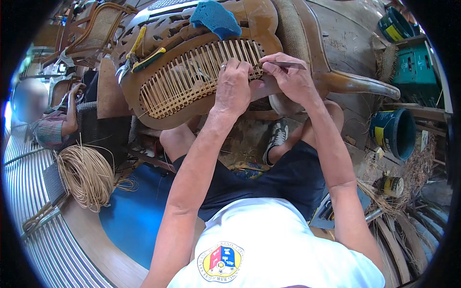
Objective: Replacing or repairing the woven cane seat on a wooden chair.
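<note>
A carved wooden chair frame (126, 91) lies before me, with a half-woven cane panel (185, 79) set in its oval opening. Pale strands run across the opening; a tighter criss-cross weave lines its near edge. My left hand (234, 89) rests on the panel's right part with curled fingers closed against the strands; whatever they pinch is hidden. At the panel's right end, my right hand (290, 84) grips a thin, flat, dark blade (294, 65) between thumb and fingers, pointing right. Yellow-and-green-handled pliers (150, 59) and yellow-handled cutters (139, 41) lie on the frame's left side.
A blue cloth (216, 18) lies on the frame's far side. To the left are a large coil of cane (86, 175) and a seated person (57, 125). Dark buckets (401, 134) and a green crate (417, 72) stand right. A curved wooden chair leg (360, 84) juts rightward.
</note>
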### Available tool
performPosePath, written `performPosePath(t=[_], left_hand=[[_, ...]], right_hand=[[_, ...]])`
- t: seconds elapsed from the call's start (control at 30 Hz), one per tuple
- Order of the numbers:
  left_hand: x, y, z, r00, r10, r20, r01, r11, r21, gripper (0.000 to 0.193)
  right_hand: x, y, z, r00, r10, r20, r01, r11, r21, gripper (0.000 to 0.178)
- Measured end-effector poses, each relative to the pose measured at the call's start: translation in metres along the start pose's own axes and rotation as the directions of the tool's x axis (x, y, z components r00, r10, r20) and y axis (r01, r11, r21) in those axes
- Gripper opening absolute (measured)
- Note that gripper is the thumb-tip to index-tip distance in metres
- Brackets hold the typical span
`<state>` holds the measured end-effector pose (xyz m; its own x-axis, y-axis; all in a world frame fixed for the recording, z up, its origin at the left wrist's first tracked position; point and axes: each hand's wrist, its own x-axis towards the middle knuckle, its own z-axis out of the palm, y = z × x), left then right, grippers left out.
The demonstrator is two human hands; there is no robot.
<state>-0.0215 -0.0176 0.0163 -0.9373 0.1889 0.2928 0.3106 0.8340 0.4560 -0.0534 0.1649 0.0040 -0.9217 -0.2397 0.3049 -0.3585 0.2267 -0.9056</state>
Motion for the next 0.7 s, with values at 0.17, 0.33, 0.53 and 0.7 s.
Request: performPosePath(t=[0.17, 0.33, 0.53, 0.7], left_hand=[[-0.001, 0.001, -0.001, 1.000, -0.007, 0.001, 0.007, 1.000, -0.013, 0.034], [-0.001, 0.002, -0.001, 0.999, 0.022, -0.038, -0.022, 1.000, -0.004, 0.033], [-0.004, 0.002, 0.000, 0.999, 0.002, -0.050, -0.004, 0.999, -0.047, 0.035], [-0.052, 0.012, -0.002, 0.981, 0.062, -0.186, -0.066, 0.998, -0.017, 0.048]], right_hand=[[0.005, -0.008, -0.004, 0.994, 0.005, 0.107, -0.002, 1.000, -0.030, 0.015], [0.004, -0.002, -0.003, 0.983, -0.145, 0.115, 0.149, 0.988, -0.027, 0.014], [0.007, -0.004, -0.012, 0.970, -0.100, 0.223, 0.120, 0.990, -0.076, 0.013], [-0.012, 0.013, -0.021, 0.994, 0.041, 0.099, -0.050, 0.995, 0.090, 0.017]])
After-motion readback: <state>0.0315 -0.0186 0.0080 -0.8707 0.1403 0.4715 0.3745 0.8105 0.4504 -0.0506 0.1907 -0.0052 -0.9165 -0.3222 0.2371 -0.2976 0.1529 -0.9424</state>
